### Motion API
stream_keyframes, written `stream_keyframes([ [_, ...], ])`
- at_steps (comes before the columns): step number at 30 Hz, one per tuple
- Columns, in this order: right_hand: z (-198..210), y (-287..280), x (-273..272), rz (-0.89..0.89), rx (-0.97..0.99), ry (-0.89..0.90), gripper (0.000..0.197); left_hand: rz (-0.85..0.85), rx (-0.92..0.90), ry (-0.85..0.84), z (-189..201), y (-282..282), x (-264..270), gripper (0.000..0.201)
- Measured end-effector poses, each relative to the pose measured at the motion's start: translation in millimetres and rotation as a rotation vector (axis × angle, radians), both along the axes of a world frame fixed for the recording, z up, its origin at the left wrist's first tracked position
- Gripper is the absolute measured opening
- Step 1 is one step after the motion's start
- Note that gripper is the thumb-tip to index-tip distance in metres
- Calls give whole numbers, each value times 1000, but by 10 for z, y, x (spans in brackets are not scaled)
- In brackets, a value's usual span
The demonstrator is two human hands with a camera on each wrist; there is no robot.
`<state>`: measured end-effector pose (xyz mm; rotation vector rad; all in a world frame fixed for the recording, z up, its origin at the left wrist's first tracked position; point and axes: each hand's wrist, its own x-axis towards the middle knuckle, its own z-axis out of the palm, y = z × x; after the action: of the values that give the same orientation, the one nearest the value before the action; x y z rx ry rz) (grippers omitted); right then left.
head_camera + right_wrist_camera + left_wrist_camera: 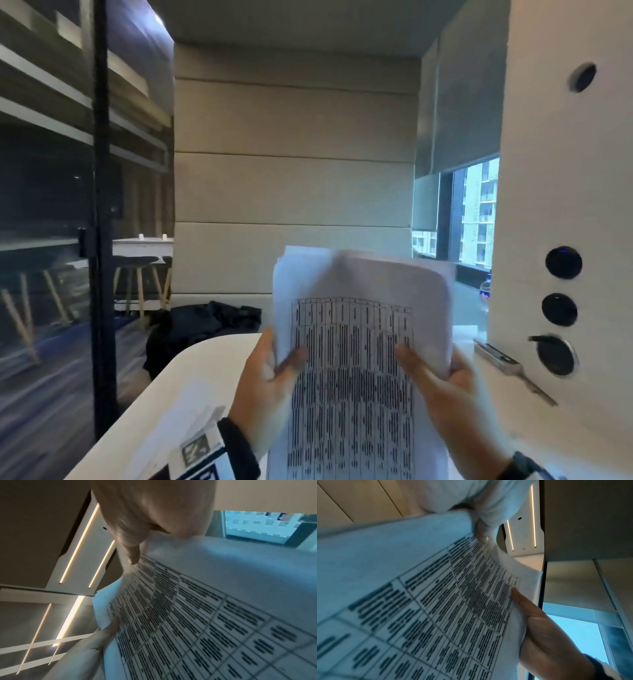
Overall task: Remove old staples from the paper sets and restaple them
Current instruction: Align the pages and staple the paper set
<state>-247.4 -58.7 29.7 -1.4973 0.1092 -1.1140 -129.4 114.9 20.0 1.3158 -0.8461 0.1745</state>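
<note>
A thick set of papers (359,329), its front sheet a printed table, is held upright above the white table (212,356). My left hand (270,370) grips its left edge, thumb on the front sheet. My right hand (442,380) grips the right edge the same way. The sheets' top edges are fanned and blurred. In the left wrist view the papers (419,601) fill the frame, with the right hand (537,626) on their far edge. The right wrist view shows the papers (197,622) and the left hand (101,635). No staple can be made out. A silvery stapler (503,359) lies on the table at the right.
More loose sheets (181,411) lie on the table at lower left. A white wall panel (555,205) with round sockets stands close on the right. A dark bag (202,329) sits beyond the table's far edge. A glass partition with a black post (101,205) is on the left.
</note>
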Motion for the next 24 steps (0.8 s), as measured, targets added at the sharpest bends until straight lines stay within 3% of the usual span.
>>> stream_keyframes([
  [1,-22,6,2,-10,20,11,9,36,-9,-10,-22,-21,-3,87],
  [4,-11,-22,-24,4,15,10,5,32,-83,-20,-19,-36,-13,51],
  [6,58,-27,-68,26,-11,-1,7,-6,-81,-5,55,11,-57,43],
  [9,150,-54,-113,61,-59,-20,33,-116,-97,65,196,89,-107,42],
  [12,210,-79,-132,100,-77,-62,56,-223,-106,116,298,132,-110,54],
  [14,273,-68,-124,115,-72,-101,61,-247,-74,103,381,149,-91,59],
  [19,574,-25,-104,121,-89,-234,48,-122,-16,-163,722,167,-11,55],
  [21,686,-25,-74,73,-161,-265,39,-69,3,-276,815,150,1,40],
  [24,755,-57,0,31,-187,-280,18,-66,11,-306,824,123,-20,18],
])
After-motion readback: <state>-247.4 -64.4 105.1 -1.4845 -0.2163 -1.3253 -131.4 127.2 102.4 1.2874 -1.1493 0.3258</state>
